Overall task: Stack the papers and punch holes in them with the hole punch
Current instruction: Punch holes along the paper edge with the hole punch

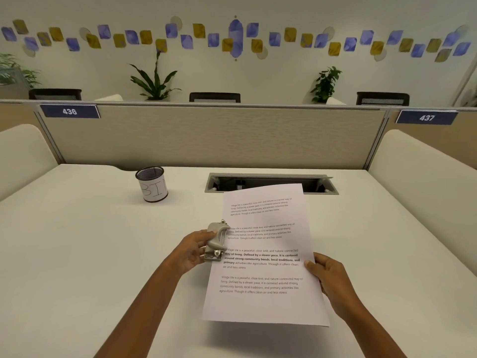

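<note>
Two hands share the work above the white surface (90, 254). Far left stands a mesh cup (151, 184), apart. The left hand (192, 250) wraps the hole punch (216, 241), its slot meeting the left margin of the papers (263, 257), seemingly for punching. The right hand (326, 276) pinches their right edge, holding them raised and steady.
</note>
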`<action>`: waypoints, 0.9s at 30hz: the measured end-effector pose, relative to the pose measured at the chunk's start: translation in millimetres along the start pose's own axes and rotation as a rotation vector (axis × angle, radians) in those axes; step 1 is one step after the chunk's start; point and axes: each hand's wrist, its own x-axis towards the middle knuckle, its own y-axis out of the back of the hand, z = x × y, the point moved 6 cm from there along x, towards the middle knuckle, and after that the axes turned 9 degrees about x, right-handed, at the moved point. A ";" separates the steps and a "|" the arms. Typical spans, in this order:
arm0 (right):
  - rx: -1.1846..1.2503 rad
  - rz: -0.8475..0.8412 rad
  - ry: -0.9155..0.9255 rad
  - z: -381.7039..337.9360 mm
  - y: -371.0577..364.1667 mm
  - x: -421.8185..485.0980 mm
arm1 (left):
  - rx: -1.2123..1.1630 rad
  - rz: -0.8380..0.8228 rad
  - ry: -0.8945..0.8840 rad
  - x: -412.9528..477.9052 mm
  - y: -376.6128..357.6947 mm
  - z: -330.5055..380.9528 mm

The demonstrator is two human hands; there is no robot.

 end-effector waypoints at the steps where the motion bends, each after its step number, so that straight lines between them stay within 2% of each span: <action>1: 0.003 -0.001 -0.003 0.9 0.1 -0.1 | -0.002 -0.017 0.011 -0.5 -1.2 -0.5; 6: 0.028 0.006 -0.003 3.9 2.6 0.3 | -0.023 -0.099 0.054 -3.1 -8.0 -2.3; 13: 0.045 0.016 -0.004 8.5 6.7 1.8 | -0.023 -0.137 0.022 -3.3 -10.6 -2.4; 27: 0.040 0.015 -0.004 13.5 11.9 8.5 | 0.013 0.070 0.078 5.9 -16.1 -6.2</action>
